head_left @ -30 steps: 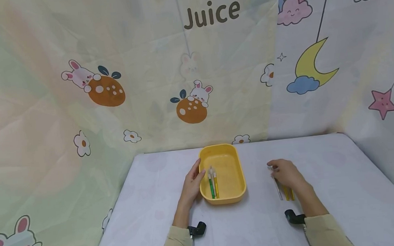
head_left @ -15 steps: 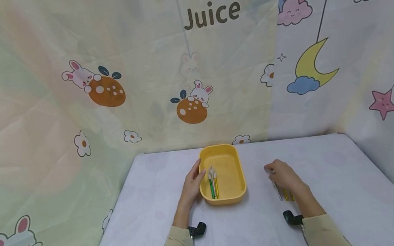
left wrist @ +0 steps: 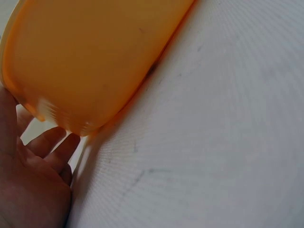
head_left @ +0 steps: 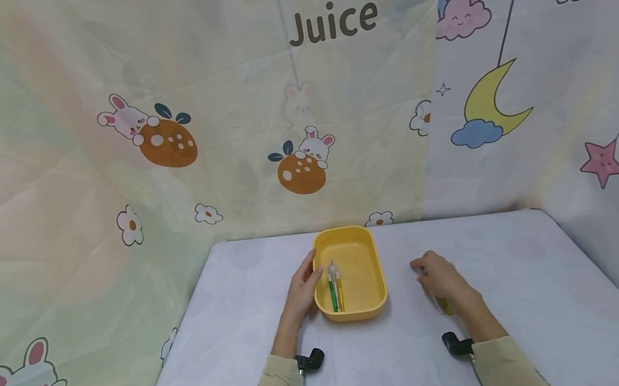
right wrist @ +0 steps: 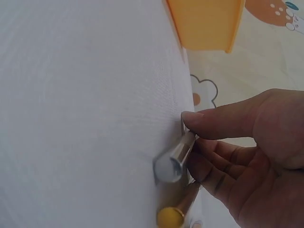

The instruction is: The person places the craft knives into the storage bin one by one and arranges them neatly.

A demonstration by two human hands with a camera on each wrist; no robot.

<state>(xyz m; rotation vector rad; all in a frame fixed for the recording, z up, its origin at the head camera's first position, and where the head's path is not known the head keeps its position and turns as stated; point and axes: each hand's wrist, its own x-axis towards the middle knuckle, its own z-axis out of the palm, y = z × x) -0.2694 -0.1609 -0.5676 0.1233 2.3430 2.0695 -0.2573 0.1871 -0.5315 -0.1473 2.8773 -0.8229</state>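
"White table (head_left: 388, 356) under the yellow tray (head_left: 362, 273) — what's going on there?"

"Picking up, I'd judge. Nearest, right of the tray, a silver stick (right wrist: 183, 151) and a yellow stick (right wrist: 170, 217) slant side by side."

"And the next move?"

"Calls for a steady lift, I think, clear of the yellow one."

"The hands?"

"The right hand (head_left: 446, 280) bends downward, thumb and fingers pinching the silver stick. The left hand (head_left: 299, 289) grips the tray's left side — three slim sticks (head_left: 336, 291) lie inside the tray."

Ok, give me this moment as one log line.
left hand: holds tray side | right hand: pinches silver pen | yellow pen: beside silver pen | three pens: inside tray
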